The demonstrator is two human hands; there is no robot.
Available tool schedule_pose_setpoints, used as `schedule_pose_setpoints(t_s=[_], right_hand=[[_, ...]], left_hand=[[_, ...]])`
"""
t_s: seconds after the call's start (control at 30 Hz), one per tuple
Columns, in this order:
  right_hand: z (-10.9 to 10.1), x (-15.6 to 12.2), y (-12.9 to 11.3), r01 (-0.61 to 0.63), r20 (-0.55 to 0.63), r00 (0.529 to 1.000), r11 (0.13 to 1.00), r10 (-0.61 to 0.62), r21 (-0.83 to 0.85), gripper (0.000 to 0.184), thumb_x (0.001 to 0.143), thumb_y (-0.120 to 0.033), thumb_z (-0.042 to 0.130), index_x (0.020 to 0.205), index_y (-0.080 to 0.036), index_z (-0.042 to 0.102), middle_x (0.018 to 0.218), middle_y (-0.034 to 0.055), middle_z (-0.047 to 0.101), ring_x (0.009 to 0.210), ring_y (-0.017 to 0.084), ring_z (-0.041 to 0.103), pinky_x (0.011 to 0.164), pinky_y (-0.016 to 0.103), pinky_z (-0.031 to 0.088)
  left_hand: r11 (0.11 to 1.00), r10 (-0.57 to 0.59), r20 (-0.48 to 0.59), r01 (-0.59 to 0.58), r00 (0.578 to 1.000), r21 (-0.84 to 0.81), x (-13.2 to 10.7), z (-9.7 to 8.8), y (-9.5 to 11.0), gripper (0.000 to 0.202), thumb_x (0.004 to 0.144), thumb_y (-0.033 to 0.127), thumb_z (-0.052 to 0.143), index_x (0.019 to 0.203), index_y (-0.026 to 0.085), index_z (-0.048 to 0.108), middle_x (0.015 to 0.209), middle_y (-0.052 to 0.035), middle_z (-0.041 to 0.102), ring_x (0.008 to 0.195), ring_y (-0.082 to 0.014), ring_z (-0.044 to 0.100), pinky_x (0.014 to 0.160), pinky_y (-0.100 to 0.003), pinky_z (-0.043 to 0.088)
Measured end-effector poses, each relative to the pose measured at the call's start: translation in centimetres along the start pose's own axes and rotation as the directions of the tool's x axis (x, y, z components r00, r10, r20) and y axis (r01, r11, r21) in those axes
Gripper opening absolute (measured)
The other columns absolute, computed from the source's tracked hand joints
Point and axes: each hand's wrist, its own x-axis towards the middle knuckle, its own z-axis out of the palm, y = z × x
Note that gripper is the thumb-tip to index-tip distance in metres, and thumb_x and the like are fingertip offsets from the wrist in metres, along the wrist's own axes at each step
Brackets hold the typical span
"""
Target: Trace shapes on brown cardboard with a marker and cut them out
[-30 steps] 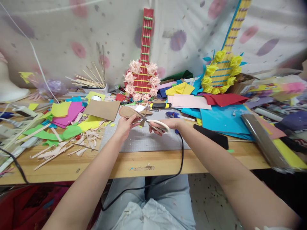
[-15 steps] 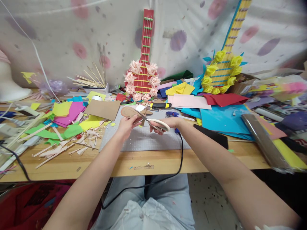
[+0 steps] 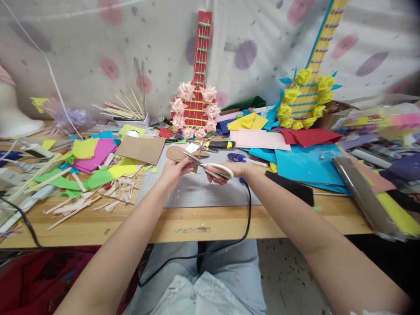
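Observation:
My left hand (image 3: 175,172) pinches a brown cardboard piece (image 3: 176,152) with a rounded end outlined in a reddish line. In my right hand (image 3: 218,173) are white-handled scissors (image 3: 222,170), my fingers through the loops. Their blades point left and lie across the cardboard, close to my left thumb. Both hands are above a grey cutting mat (image 3: 183,197). Just behind them lie a yellow-and-black handled tool (image 3: 220,144) and a blue glue gun (image 3: 236,157), its cord running toward me.
A red paper guitar (image 3: 200,78) with pink flowers and a yellow one (image 3: 308,87) stand at the back. Coloured sheets (image 3: 308,166) cover the right side. Paper scraps (image 3: 114,192), a brown cardboard sheet (image 3: 141,149) and a power strip (image 3: 19,188) lie left. A black cord (image 3: 197,255) crosses my lap.
The scissor blades appear slightly wider apart than before. My hands stay nearly in place, and the view has shifted a little.

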Motion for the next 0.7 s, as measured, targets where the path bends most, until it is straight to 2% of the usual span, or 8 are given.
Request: schedule_pose_setpoints(t_s=[0.27,0.4,0.53,0.7], right_hand=[[0.7,-0.3,-1.0,-0.015,-0.058,0.998,1.000,0.015,0.002,0.056,0.077,-0.067,0.037,0.073,-0.013,0.051,0.052,-0.0034,0.040,0.043,0.006,0.036,0.041,0.022,0.030],[0.9,-0.3,-1.1,-0.038,-0.077,0.996,0.999,0.037,-0.001,0.056,0.075,-0.068,0.039,0.072,-0.014,0.050,0.050,-0.0036,0.038,0.042,0.006,0.034,0.040,0.021,0.029],[0.9,-0.2,-0.8,-0.008,-0.067,0.998,1.000,0.008,0.002,0.057,0.073,-0.070,0.040,0.071,-0.013,0.049,0.047,-0.0059,0.033,0.042,0.005,0.031,0.040,0.020,0.028],[0.7,0.2,-0.4,-0.022,-0.069,0.997,0.999,0.024,0.039,0.054,0.074,-0.066,0.044,0.070,-0.013,0.049,0.046,-0.0068,0.031,0.041,0.004,0.030,0.038,0.018,0.027]], left_hand=[[1.000,-0.014,-0.025,0.014,1.000,-0.011,0.1,0.0,-0.2,0.016,0.070,0.017,0.064,0.084,0.011,0.066,0.089,-0.0107,0.070,0.083,-0.0195,0.066,0.069,-0.027,0.054],[0.999,-0.024,-0.032,0.023,0.999,-0.028,0.1,0.0,-0.3,0.018,0.068,0.017,0.065,0.085,0.011,0.066,0.089,-0.0106,0.070,0.080,-0.0193,0.066,0.069,-0.028,0.054],[0.999,-0.031,-0.039,0.030,0.999,-0.037,0.2,-0.1,-0.3,0.015,0.070,0.015,0.064,0.084,0.010,0.066,0.089,-0.0104,0.070,0.079,-0.0185,0.066,0.068,-0.027,0.054],[0.998,-0.041,-0.035,0.039,0.999,-0.044,0.3,-0.2,-0.4,0.015,0.070,0.014,0.063,0.085,0.010,0.066,0.089,-0.0103,0.070,0.079,-0.0182,0.066,0.066,-0.025,0.053]])
